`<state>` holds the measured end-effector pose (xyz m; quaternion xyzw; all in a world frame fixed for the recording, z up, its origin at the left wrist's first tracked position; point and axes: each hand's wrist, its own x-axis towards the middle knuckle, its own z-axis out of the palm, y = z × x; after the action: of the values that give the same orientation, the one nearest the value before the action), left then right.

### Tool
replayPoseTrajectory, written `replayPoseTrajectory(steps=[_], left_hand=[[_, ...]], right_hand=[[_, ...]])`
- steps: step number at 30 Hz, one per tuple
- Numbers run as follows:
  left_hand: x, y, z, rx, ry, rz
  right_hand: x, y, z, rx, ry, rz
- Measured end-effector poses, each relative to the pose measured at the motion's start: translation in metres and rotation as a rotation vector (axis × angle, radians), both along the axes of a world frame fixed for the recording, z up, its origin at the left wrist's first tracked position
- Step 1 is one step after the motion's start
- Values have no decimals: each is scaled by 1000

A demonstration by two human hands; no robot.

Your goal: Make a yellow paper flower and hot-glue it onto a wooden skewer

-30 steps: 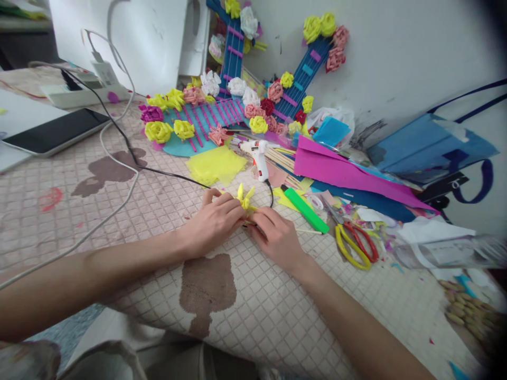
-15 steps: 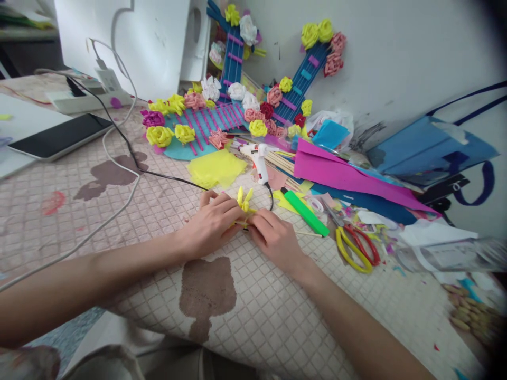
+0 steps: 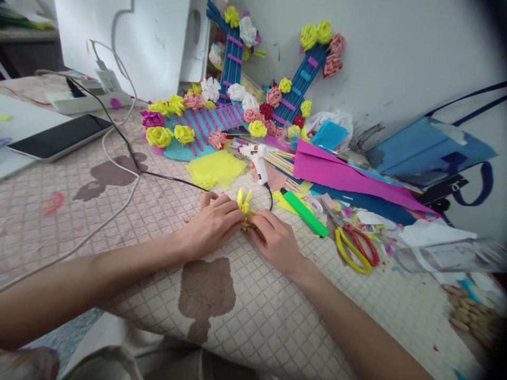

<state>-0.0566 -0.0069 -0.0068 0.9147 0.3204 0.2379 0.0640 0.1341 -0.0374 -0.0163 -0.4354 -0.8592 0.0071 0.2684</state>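
Between my fingertips is a small yellow paper flower (image 3: 244, 203), its pointed petals sticking up. My left hand (image 3: 216, 224) pinches it from the left, fingers bent together. From the other side my right hand (image 3: 276, 241) grips it too, thumb and fingers closed, and covers its lower part. Just beyond my hands lie a white glue gun (image 3: 257, 161) and a sheet of yellow crepe paper (image 3: 217, 168). To the right of my right hand rests a bright green cutter-like tool (image 3: 304, 212).
Scissors (image 3: 352, 250) with red and yellow handles lie at right, near a clear bottle (image 3: 447, 256). Blue guitar-shaped pieces (image 3: 206, 126) decorated with paper flowers stand at the back. A smartphone (image 3: 61, 137) and a power strip (image 3: 89, 100) are at left, with cables across the table.
My fingers have shifted slightly around the yellow flower, and a bit more of its lower part shows between them. Everything else stays in place.
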Motion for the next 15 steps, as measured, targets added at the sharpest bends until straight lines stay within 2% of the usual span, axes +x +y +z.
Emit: replayPoseTrajectory(steps=[5,15], left_hand=[[0,0,0,-6,-1,3],[0,0,0,-93,-60,8]], right_hand=[[0,0,0,43,35,16],[0,0,-4,-18,50,16]])
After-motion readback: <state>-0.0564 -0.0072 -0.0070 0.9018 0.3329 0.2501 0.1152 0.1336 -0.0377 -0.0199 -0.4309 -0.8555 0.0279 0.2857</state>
